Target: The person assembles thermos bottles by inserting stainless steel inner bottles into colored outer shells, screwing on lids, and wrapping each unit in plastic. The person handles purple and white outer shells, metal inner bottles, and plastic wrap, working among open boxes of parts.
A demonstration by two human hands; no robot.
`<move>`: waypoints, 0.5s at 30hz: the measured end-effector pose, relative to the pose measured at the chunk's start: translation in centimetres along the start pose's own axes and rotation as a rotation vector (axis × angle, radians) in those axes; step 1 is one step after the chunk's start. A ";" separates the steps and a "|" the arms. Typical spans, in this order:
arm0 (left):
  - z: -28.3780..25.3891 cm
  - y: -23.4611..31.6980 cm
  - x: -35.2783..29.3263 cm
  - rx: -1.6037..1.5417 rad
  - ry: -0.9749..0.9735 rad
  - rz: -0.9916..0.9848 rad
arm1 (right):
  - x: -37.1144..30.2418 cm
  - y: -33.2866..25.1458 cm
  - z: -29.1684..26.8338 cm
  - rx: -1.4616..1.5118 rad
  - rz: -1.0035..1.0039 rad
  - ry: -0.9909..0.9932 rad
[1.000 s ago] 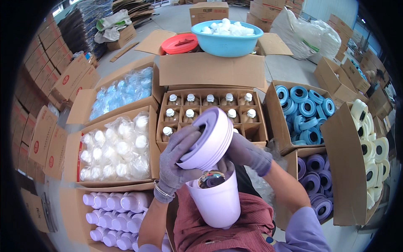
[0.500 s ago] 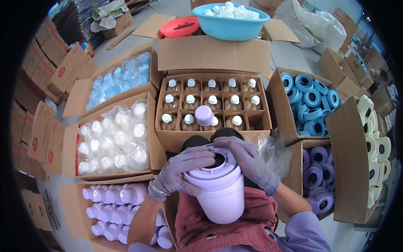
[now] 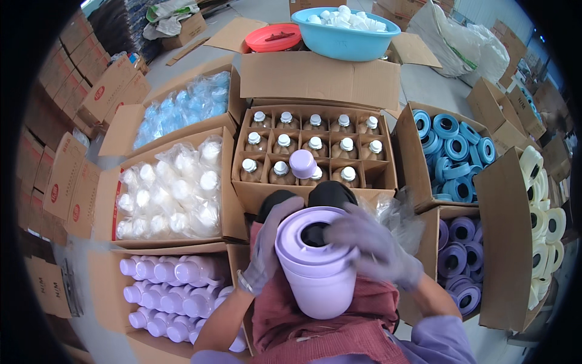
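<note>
A lavender plastic canister (image 3: 321, 292) stands upright in my lap, topped by a lavender ring lid (image 3: 287, 233) with a dark round opening. My gloved left hand (image 3: 270, 247) clasps the canister's left side, its thumb hidden from sight. On the other side, my gloved right hand (image 3: 377, 246) is smeared by motion, close to the lid's right edge; its fingers do not show clearly. Just beyond my knees, a lavender cup-shaped cap (image 3: 302, 164) rests on the white-capped bottles (image 3: 315, 143) inside a divided carton (image 3: 313, 192).
On my left stand cartons of lavender bottles (image 3: 195, 303), bagged white bottles (image 3: 179, 221) and bagged blue items (image 3: 182, 108). Blue rings (image 3: 457, 146), lavender rings (image 3: 452, 255) and cream rings (image 3: 554, 225) fill cartons on the right. A blue basin (image 3: 345, 45) holds small white caps.
My right hand has moved off the lid's top toward its right edge. My left hand has slid from the rim down to the canister's left side.
</note>
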State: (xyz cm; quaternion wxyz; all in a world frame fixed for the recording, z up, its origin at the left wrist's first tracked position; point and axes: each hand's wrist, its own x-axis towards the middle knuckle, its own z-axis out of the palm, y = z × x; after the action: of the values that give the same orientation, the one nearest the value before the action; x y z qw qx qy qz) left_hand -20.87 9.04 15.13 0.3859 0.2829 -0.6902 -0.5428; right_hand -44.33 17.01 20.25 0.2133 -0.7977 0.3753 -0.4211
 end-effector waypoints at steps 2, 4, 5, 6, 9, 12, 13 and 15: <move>2.8 -6.0 0.2 -0.268 -0.066 -0.138 | -1.3 -4.8 -2.4 -0.252 -0.098 -0.125; 5.4 -6.0 -0.1 0.424 -0.177 0.252 | -3.6 -7.6 -4.1 -0.367 -0.036 -0.139; 5.3 -4.4 -0.5 0.439 -0.214 0.294 | -4.2 -9.6 -5.0 -0.500 0.157 -0.177; 5.4 -3.9 -1.4 0.447 -0.264 0.313 | -4.6 -10.0 -5.1 -0.497 0.388 -0.126; 3.8 3.4 -3.6 0.151 -0.644 -0.160 | -5.4 -8.6 -5.5 -0.307 0.970 -0.008; 2.9 3.3 -7.3 0.198 -0.564 -0.056 | -11.9 -3.0 -5.6 -0.237 0.963 -0.085; 3.3 2.7 -8.4 0.039 -0.420 -0.244 | -12.3 -2.5 -5.7 -0.023 1.043 0.036; 4.3 0.6 -9.8 -0.288 -0.074 -0.602 | -11.0 -3.3 -5.1 0.102 0.979 0.177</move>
State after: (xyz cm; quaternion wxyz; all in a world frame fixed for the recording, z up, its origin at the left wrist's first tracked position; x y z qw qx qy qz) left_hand -19.16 19.37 13.01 0.2189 0.3969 -0.5054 -0.7342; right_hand -51.22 27.51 19.59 0.3918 -0.4776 0.7014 -0.3556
